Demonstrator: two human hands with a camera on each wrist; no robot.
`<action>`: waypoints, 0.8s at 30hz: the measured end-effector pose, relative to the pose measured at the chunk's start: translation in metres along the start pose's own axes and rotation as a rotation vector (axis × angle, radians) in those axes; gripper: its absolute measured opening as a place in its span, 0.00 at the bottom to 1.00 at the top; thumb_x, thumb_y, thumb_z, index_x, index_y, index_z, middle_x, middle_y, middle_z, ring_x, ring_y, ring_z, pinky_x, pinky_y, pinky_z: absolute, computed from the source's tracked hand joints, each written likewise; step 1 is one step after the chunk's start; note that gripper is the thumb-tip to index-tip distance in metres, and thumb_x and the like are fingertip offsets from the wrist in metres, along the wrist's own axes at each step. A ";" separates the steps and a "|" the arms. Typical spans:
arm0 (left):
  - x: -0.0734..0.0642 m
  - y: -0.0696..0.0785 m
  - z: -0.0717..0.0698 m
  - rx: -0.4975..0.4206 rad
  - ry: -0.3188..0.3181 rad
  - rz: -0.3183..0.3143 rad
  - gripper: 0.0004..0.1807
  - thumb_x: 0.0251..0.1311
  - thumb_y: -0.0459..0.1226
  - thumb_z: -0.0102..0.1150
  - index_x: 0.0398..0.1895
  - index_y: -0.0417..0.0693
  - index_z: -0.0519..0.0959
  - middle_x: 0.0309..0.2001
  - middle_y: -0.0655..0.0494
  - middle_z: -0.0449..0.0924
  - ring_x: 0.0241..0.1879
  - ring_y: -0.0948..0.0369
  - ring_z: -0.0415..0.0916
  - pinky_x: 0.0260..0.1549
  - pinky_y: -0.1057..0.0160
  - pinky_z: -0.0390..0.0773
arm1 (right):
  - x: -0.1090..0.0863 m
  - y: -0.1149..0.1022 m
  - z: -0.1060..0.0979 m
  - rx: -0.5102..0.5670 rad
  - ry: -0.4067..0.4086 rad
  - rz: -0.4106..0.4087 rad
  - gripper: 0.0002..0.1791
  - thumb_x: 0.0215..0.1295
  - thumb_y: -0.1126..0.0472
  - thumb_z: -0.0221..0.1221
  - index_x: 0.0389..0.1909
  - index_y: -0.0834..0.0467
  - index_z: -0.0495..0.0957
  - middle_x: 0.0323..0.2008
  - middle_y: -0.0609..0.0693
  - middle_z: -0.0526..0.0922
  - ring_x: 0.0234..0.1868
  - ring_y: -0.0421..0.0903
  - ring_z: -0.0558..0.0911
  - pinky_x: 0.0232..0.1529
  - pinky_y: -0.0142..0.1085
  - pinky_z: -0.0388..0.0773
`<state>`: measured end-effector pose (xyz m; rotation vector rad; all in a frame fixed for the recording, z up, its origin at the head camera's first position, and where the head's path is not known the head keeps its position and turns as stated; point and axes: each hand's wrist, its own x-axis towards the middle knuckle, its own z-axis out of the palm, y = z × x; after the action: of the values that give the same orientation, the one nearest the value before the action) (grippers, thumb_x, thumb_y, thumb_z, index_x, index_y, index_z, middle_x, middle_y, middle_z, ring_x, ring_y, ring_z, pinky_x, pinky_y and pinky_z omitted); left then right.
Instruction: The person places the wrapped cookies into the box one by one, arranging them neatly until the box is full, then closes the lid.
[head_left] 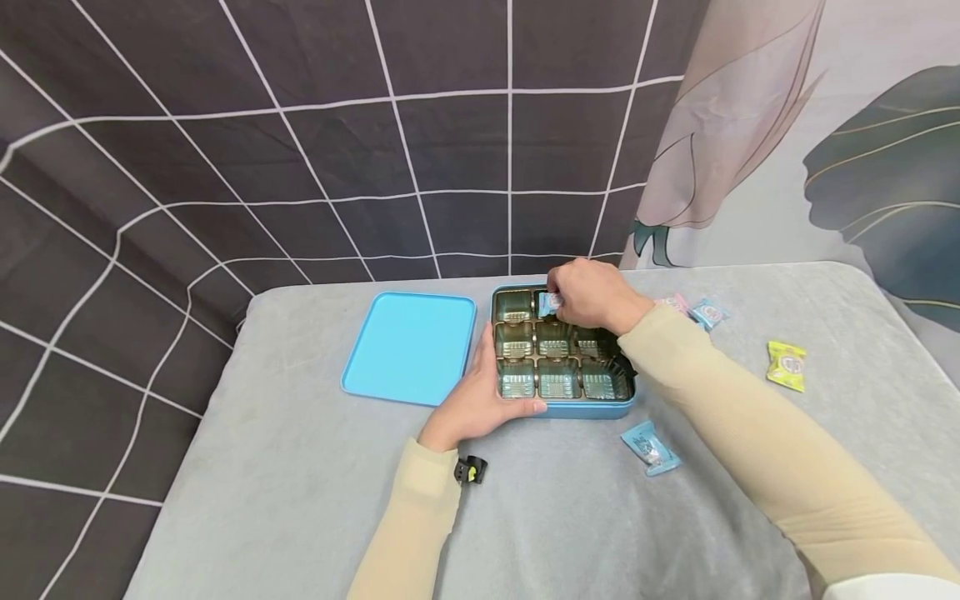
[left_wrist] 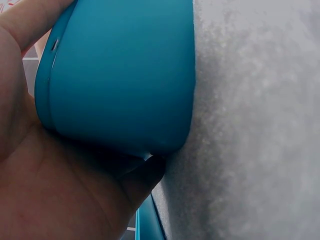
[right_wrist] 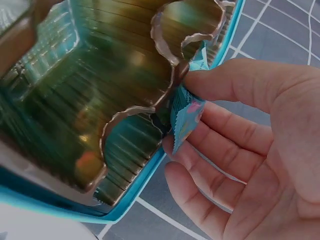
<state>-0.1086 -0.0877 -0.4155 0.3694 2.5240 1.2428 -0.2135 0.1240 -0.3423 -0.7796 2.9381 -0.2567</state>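
A blue box [head_left: 588, 411] sits on the grey cloth with a gold-brown plastic tray [head_left: 557, 360] of several compartments inside. My left hand [head_left: 474, 404] grips its near left corner, thumb along the front wall and fingers along the left side. In the left wrist view, the palm lies around the rounded blue wall [left_wrist: 120, 75]. Over the far row of the tray, my right hand [head_left: 596, 293] pinches a small blue wrapped candy [right_wrist: 187, 114] between thumb and fingers. In the head view that candy [head_left: 548, 304] shows over the far middle compartment; the hand covers the compartment at far right.
A flat blue lid [head_left: 408, 346] lies left of the box. To the right on the grey cloth [head_left: 300, 483] are a pink candy [head_left: 675, 302], a blue candy [head_left: 707, 313] and a yellow candy [head_left: 786, 365]. Another blue candy [head_left: 650, 448] lies nearer, below the right sleeve.
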 end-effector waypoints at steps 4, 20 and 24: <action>0.000 0.000 0.000 -0.004 -0.001 -0.003 0.75 0.50 0.60 0.74 0.80 0.47 0.24 0.81 0.49 0.25 0.78 0.53 0.36 0.71 0.48 0.55 | 0.001 0.000 0.002 -0.006 -0.004 -0.009 0.06 0.55 0.66 0.64 0.35 0.59 0.83 0.30 0.52 0.83 0.31 0.53 0.81 0.33 0.52 0.79; 0.002 -0.001 0.001 -0.009 -0.009 -0.008 0.75 0.50 0.60 0.74 0.80 0.47 0.23 0.81 0.50 0.24 0.78 0.54 0.35 0.71 0.48 0.55 | 0.006 -0.004 0.005 0.018 -0.039 -0.031 0.09 0.59 0.66 0.65 0.40 0.62 0.86 0.36 0.58 0.87 0.35 0.56 0.85 0.40 0.52 0.82; 0.001 -0.002 0.001 -0.013 -0.005 0.004 0.75 0.50 0.60 0.74 0.80 0.47 0.24 0.81 0.50 0.25 0.78 0.54 0.34 0.71 0.48 0.55 | 0.007 -0.005 0.006 0.019 -0.031 -0.037 0.09 0.59 0.66 0.66 0.41 0.62 0.87 0.38 0.59 0.87 0.37 0.57 0.85 0.41 0.52 0.82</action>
<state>-0.1093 -0.0874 -0.4177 0.3746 2.5108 1.2576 -0.2160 0.1156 -0.3481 -0.8288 2.8900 -0.2716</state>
